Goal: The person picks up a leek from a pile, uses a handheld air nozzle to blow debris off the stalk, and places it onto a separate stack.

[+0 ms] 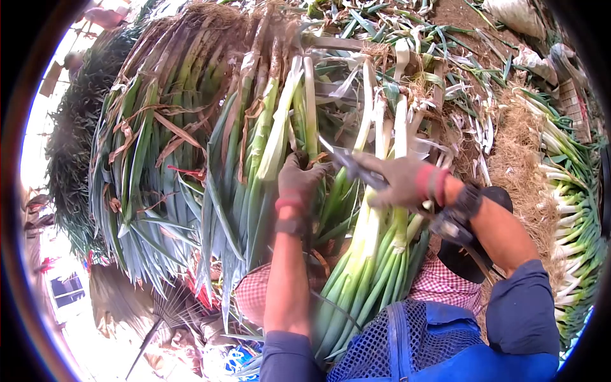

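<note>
The left hand (299,181) is closed around the leek bundle (366,254) lying beneath both hands, probably to steady it. The right hand (398,181), fisted on a knife (349,162), aims the blade toward the left hand.

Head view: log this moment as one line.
left hand: closed on leek stalks | right hand: holds knife | knife tip: near left hand | behind: leek pile

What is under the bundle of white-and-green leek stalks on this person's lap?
Red-checked cloth shows on both sides of the leek bundle; directly beneath, the stalks hide everything. The right hand grips a metal knife.
</note>
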Action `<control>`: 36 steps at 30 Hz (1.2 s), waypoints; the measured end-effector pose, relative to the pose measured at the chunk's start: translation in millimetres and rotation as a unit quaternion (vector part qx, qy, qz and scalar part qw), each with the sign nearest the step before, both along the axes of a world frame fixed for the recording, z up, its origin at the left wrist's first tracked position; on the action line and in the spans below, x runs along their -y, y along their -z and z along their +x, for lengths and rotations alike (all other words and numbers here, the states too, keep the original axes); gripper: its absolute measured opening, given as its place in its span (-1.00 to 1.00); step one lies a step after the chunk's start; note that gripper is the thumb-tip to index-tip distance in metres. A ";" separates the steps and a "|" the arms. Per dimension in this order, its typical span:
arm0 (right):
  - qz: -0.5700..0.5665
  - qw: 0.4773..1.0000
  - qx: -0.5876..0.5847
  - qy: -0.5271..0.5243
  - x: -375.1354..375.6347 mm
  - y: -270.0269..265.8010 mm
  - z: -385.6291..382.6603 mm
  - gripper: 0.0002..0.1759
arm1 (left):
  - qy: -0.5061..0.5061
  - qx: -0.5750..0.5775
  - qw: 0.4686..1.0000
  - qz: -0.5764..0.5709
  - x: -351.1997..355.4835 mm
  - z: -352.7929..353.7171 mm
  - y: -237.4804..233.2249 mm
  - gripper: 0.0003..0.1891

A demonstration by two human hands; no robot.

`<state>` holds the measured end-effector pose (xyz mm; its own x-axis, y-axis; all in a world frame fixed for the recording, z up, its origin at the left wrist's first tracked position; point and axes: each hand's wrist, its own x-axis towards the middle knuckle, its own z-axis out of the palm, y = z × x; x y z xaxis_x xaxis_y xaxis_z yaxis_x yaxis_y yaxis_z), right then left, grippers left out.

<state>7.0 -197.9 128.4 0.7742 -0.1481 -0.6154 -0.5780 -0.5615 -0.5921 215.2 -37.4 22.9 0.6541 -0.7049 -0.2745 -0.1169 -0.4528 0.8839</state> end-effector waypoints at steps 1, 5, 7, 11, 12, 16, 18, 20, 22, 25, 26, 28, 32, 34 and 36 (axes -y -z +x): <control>0.028 0.999 -0.013 -0.015 -8.9 -11.5 -12.5 0.20 | 0.010 0.021 0.999 0.036 0.8 3.0 4.4 -0.40; -0.003 0.999 -0.029 -0.042 -25.9 -16.3 -24.3 0.19 | 0.009 -0.002 0.998 0.060 0.9 3.2 10.1 -0.37; -0.029 0.999 -0.031 -0.011 -21.5 -9.0 -9.4 0.18 | 0.013 -0.013 0.999 0.050 -0.2 0.8 6.7 -0.39; -0.101 0.993 -0.029 0.054 5.2 3.8 34.8 0.13 | -0.009 -0.032 0.999 0.032 0.8 -8.1 -12.8 -0.41; -0.117 0.991 -0.015 0.061 15.0 13.6 45.1 0.13 | -0.014 -0.028 0.998 0.046 2.4 -10.0 -16.6 -0.42; -0.175 0.980 0.027 0.095 55.6 30.0 86.2 0.15 | 0.022 0.022 0.995 0.097 6.1 -1.6 2.5 -0.43; -0.190 0.974 0.060 0.107 69.4 45.8 92.8 0.15 | 0.038 0.021 0.994 0.102 8.6 -0.1 -3.3 -0.44; -0.177 0.978 0.051 0.102 63.6 36.1 83.8 0.15 | 0.056 0.018 0.993 0.107 11.7 -0.5 -11.8 -0.44; -0.128 0.989 0.004 0.079 48.2 29.3 58.6 0.15 | 0.105 -0.012 0.987 0.122 15.6 -3.6 -18.3 -0.46; -0.088 0.996 -0.002 0.034 11.7 9.2 4.1 0.18 | 0.118 -0.067 0.984 0.116 15.0 -12.0 6.2 -0.50; -0.058 0.998 0.005 0.012 1.7 2.0 -8.6 0.18 | 0.112 -0.099 0.985 0.085 14.1 -21.8 8.1 -0.54; -0.074 0.997 0.021 -0.022 -6.2 -0.2 -35.5 0.22 | 0.175 -0.077 0.980 0.054 15.2 -44.0 17.0 -0.58; -0.143 0.987 0.035 0.059 1.5 -9.6 -52.6 0.22 | 0.246 -0.001 0.967 0.072 14.8 -93.5 -21.1 -0.44; -0.128 0.988 0.076 0.048 2.3 -6.7 -57.9 0.21 | 0.327 -0.122 0.936 0.040 16.6 -110.4 -36.3 -0.49; -0.118 0.991 0.051 0.045 2.3 -13.6 -53.0 0.20 | 0.420 0.088 0.899 0.092 22.4 -99.7 -68.4 -0.65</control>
<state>-46.0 -200.2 142.0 0.8076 -0.3498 -0.4748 -0.5760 -0.6404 -0.5080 115.5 -59.9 91.3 -0.0423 -0.9237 -0.3807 -0.6163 -0.2758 0.7377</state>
